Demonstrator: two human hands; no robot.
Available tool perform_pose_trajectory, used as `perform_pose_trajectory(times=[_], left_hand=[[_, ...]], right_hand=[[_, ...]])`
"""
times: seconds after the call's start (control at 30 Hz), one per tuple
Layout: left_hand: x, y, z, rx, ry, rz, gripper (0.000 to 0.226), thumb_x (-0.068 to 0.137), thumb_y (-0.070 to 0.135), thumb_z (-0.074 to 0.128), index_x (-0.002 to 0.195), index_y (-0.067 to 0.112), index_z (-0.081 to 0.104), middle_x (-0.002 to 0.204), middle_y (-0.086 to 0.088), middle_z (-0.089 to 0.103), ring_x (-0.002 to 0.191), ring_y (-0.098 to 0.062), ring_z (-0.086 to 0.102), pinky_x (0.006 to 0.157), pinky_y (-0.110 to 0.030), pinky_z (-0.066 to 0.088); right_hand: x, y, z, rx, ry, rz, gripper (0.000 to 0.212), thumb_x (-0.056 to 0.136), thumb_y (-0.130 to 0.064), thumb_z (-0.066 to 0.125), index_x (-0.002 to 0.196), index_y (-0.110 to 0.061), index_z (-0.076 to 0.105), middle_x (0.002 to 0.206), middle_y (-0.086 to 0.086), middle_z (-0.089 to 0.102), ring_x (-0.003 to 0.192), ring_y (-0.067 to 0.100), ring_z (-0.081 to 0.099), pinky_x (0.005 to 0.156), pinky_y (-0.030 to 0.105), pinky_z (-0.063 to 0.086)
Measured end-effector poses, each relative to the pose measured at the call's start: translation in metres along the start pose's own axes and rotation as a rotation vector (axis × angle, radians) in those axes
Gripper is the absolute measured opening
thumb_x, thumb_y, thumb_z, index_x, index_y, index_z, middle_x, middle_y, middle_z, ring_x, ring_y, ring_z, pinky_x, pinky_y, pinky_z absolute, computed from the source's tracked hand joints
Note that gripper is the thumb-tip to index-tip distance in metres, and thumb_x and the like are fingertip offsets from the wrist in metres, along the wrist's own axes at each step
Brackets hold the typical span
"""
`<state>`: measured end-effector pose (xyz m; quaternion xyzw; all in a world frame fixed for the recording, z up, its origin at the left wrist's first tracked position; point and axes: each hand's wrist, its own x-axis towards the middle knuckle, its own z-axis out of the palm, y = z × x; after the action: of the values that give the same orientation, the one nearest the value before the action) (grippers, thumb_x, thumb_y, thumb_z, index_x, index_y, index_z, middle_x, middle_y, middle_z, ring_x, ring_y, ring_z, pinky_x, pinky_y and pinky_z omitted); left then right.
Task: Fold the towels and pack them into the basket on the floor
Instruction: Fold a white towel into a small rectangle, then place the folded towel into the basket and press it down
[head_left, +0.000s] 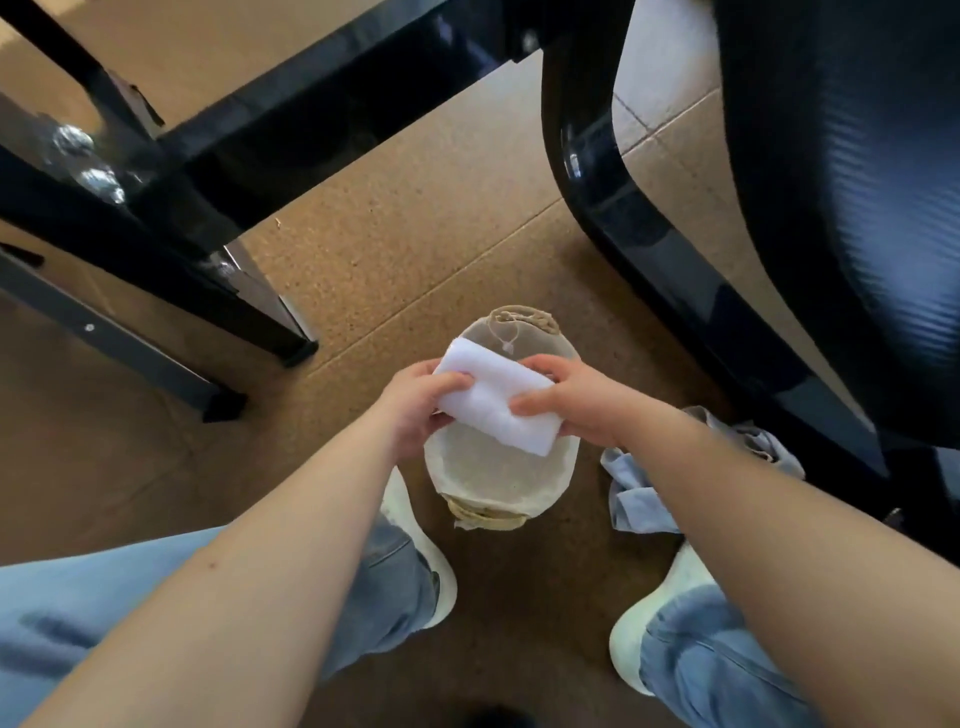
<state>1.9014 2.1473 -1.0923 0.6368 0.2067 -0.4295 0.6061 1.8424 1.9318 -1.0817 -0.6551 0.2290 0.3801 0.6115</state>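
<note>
Over the lined basket (488, 470), left hand (415, 408) and right hand (579, 410) grip 1 folded towel (493, 397).

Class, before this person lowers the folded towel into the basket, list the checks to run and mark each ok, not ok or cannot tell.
1. White towel folded into a compact rectangle: ok.
2. Left hand and right hand each grip an end: ok.
3. Towel sits above the basket opening: ok.
4. Basket lining bare, room inside: ok.
5. Towel fits flat on the bottom: cannot tell.
6. Crumpled blue cloth clear of the opening: ok.
</note>
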Motion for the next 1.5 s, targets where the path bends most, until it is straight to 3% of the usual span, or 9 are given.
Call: perform_pose_trajectory(times=[0.23,0.43,0.7,0.93,1.03,1.1,1.2,1.3,1.5], left_hand=[[0.028,-0.021,-0.015,0.998,0.018,0.117,0.076,0.075,0.026,0.076,0.144,0.031,0.044,0.121,-0.002,0.063,0.101,-0.023,0.064,0.083,-0.034,0.057],[0.039,-0.029,-0.002,1.566,-0.072,0.297,0.074,0.088,0.024,0.069,0.153,0.034,0.035,0.142,0.002,0.055,0.119,-0.024,0.061,0.09,-0.038,0.058],[0.06,-0.059,0.008,1.817,-0.308,0.115,0.054,0.092,0.019,0.064,0.143,0.027,0.047,0.126,-0.007,0.064,0.111,-0.028,0.063,0.089,-0.039,0.055],[0.07,-0.074,0.018,1.811,-0.231,0.019,0.036,0.095,0.021,0.061,0.13,0.024,0.054,0.115,-0.007,0.061,0.102,-0.03,0.065,0.08,-0.045,0.057],[0.062,-0.076,0.014,1.796,-0.1,0.165,0.035,0.097,0.018,0.059,0.13,0.019,0.048,0.118,-0.007,0.049,0.104,-0.03,0.062,0.072,-0.041,0.051],[0.053,-0.077,0.01,1.839,-0.078,0.437,0.037,0.095,0.016,0.062,0.128,0.017,0.046,0.119,-0.006,0.044,0.104,-0.026,0.058,0.07,-0.035,0.045],[0.046,-0.085,0.001,2.002,-0.258,0.668,0.045,0.095,0.03,0.064,0.135,0.018,0.049,0.126,-0.004,0.05,0.113,-0.024,0.05,0.087,-0.034,0.043],[0.044,-0.092,-0.002,2.079,-0.298,0.535,0.062,0.1,0.036,0.055,0.153,0.016,0.033,0.146,-0.009,0.047,0.129,-0.028,0.047,0.107,-0.039,0.039],[0.041,-0.101,0.008,2.157,-0.242,0.37,0.072,0.102,0.039,0.051,0.161,0.017,0.016,0.167,-0.013,0.023,0.148,-0.032,0.032,0.12,-0.043,0.027]], right_hand=[[0.03,0.024,0.014,-0.476,0.076,0.002,0.042,0.089,-0.015,0.065,0.129,-0.027,0.055,0.115,-0.004,0.057,0.101,0.014,0.057,0.087,0.033,0.055],[0.062,0.052,0.035,-0.633,0.089,0.071,0.041,0.091,-0.007,0.059,0.125,-0.029,0.055,0.113,-0.002,0.061,0.095,0.017,0.059,0.078,0.029,0.054],[0.081,0.064,0.043,-0.844,-0.214,0.218,0.049,0.089,-0.013,0.058,0.131,-0.038,0.054,0.122,-0.003,0.062,0.107,0.023,0.058,0.095,0.04,0.052],[0.083,0.065,0.051,-1.277,-0.075,0.093,0.052,0.086,-0.023,0.072,0.133,-0.026,0.051,0.125,0.007,0.056,0.119,0.032,0.053,0.098,0.047,0.049],[0.068,0.073,0.051,-1.327,0.089,-0.193,0.046,0.091,-0.028,0.066,0.131,-0.022,0.045,0.123,0.008,0.051,0.116,0.03,0.053,0.09,0.042,0.049],[0.056,0.079,0.05,-1.34,0.048,-0.309,0.046,0.095,-0.032,0.062,0.135,-0.019,0.042,0.123,0.008,0.049,0.113,0.029,0.053,0.088,0.04,0.049],[0.043,0.087,0.05,-1.436,-0.131,-0.25,0.049,0.095,-0.036,0.065,0.137,-0.024,0.044,0.132,0.009,0.045,0.119,0.029,0.047,0.095,0.042,0.047],[0.043,0.089,0.052,-1.458,-0.139,-0.174,0.046,0.095,-0.039,0.065,0.136,-0.031,0.046,0.137,0.009,0.043,0.125,0.031,0.045,0.102,0.046,0.044],[0.053,0.087,0.073,-1.492,-0.054,-0.082,0.044,0.097,-0.038,0.062,0.137,-0.03,0.044,0.135,0.011,0.042,0.128,0.035,0.044,0.107,0.053,0.041]])
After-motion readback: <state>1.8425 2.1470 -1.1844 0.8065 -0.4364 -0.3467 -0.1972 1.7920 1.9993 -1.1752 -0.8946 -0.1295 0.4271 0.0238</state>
